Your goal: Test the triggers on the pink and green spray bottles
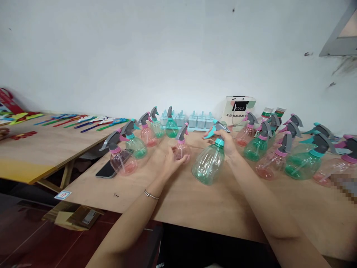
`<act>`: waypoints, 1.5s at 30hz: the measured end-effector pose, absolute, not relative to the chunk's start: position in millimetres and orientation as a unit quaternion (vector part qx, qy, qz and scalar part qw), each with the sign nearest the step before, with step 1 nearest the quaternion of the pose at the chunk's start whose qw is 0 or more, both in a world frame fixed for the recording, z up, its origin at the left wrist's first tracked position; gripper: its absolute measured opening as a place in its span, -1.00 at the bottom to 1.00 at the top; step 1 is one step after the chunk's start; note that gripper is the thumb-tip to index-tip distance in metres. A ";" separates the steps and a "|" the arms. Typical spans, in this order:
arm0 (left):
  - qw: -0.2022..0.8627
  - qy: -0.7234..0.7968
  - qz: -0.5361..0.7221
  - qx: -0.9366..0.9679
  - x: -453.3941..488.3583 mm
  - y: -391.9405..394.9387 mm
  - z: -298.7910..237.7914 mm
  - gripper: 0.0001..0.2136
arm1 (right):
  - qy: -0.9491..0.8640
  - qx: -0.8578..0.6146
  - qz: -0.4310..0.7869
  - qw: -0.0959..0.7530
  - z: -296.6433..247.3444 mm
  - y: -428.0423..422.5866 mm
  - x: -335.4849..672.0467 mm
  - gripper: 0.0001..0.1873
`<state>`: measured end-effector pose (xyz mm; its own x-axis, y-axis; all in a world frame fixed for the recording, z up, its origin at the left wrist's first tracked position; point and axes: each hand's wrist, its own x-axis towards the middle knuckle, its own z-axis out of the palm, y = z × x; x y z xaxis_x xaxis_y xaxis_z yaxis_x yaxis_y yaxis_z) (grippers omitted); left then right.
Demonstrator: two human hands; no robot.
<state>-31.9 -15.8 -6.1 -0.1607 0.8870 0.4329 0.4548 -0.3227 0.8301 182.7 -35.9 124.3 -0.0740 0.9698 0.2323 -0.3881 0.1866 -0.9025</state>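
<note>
My right hand [226,141] grips a green spray bottle [209,163] by its grey and turquoise trigger head. That bottle leans, its base toward the lower left. Around the lower body of a pink spray bottle [182,149] curl the fingers of my left hand [172,160]; this one stands upright on the table. A pink bottle [122,162] and a green bottle [135,146] stand to the left of my left hand. Close to the right of my right hand is another green bottle [253,148] with a pink collar.
Several more spray bottles line the right side, among them a pink one [269,163]. Behind stand pale blue popsicle moulds [197,121] and a printed box [237,113]. A phone [106,169] lies at left. A second table [52,149] holds colourful flat toys.
</note>
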 end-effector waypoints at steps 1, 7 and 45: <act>0.209 0.553 0.527 0.611 -31.6 -17.4 -4.3 -0.40 | -0.472 -0.302 0.550 0.619 123.9 -35.6 183.1 -0.77; 0.214 0.564 0.523 0.602 -28.7 -25.8 5.2 -0.40 | -0.494 -0.287 0.580 0.581 122.4 -36.4 181.3 -0.75; 0.216 0.579 0.478 0.625 -31.0 -19.3 2.5 -0.39 | -0.554 -0.574 0.020 0.603 16.7 51.8 242.8 -0.39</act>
